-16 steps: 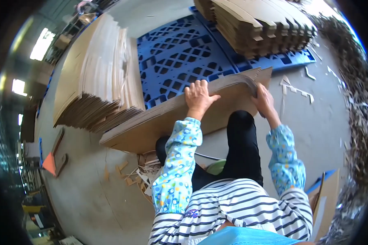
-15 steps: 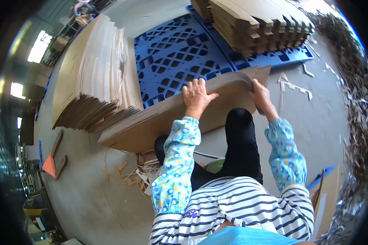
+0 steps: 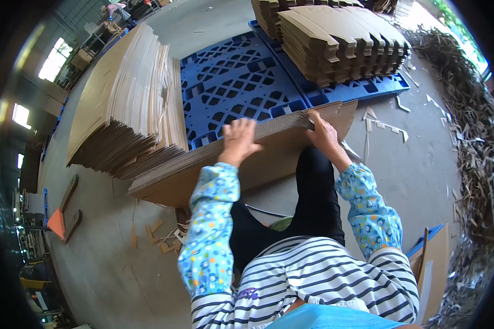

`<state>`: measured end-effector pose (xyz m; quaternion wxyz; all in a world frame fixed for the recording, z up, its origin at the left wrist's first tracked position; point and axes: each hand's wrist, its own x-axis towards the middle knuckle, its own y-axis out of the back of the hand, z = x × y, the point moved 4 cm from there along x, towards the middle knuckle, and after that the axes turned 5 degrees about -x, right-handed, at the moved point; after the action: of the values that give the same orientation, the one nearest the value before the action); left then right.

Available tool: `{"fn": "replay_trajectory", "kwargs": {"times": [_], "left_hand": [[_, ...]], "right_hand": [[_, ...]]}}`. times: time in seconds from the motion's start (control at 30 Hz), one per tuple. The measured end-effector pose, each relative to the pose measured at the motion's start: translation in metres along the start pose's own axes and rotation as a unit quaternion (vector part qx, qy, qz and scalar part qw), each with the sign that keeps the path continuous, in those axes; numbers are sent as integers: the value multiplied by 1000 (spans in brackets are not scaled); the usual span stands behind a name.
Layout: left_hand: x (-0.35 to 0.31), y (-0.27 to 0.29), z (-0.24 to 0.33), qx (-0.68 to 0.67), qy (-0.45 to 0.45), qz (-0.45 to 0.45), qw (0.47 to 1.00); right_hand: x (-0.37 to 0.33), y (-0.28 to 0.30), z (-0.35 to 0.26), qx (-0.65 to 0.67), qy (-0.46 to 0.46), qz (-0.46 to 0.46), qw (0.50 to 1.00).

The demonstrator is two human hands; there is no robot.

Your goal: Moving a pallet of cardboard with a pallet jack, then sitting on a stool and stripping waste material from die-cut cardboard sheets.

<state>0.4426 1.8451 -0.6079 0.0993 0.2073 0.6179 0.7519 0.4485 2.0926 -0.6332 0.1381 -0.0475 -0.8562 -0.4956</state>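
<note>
A thick bundle of flat brown cardboard sheets [image 3: 214,178] stands on its long edge in front of my knees, leaning slightly. My left hand [image 3: 239,141] is at the bundle's top edge near its middle, fingers spread and holding nothing; it looks a little blurred. Farther right, my right hand [image 3: 323,134] is closed over the top edge, with the fingertips around the sheets. Beyond it, the right end of the bundle [image 3: 346,116] fans out into uneven, notched edges.
Behind the bundle lies a blue plastic pallet [image 3: 239,82]. A tall cardboard stack [image 3: 115,88] leans at the left; notched cardboard stacks [image 3: 340,38] sit at the far right. Cardboard scraps [image 3: 159,236] litter the floor, and a shredded heap [image 3: 477,153] lines the right. An orange-fronted pallet jack [image 3: 56,223] is left.
Both hands have moved left along the bundle's top edge. At the right end, more of the fanned sheet edges now shows. The view has shifted slightly.
</note>
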Motion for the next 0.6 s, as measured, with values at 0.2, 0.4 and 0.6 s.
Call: {"fn": "replay_trajectory", "kwargs": {"times": [0.2,0.4,0.6], "left_hand": [[-47,20,-63,-4,73,-4,997],[-38,13,-46,-53,34,-44,997],[-106,33,-114,17,88,-5,996]], "right_hand": [[-78,3,-43,204,-34,-176,963],[-15,17,-39,-18,-17,-90,996],[-71,-21,-64,79,41,-204,975]]}}
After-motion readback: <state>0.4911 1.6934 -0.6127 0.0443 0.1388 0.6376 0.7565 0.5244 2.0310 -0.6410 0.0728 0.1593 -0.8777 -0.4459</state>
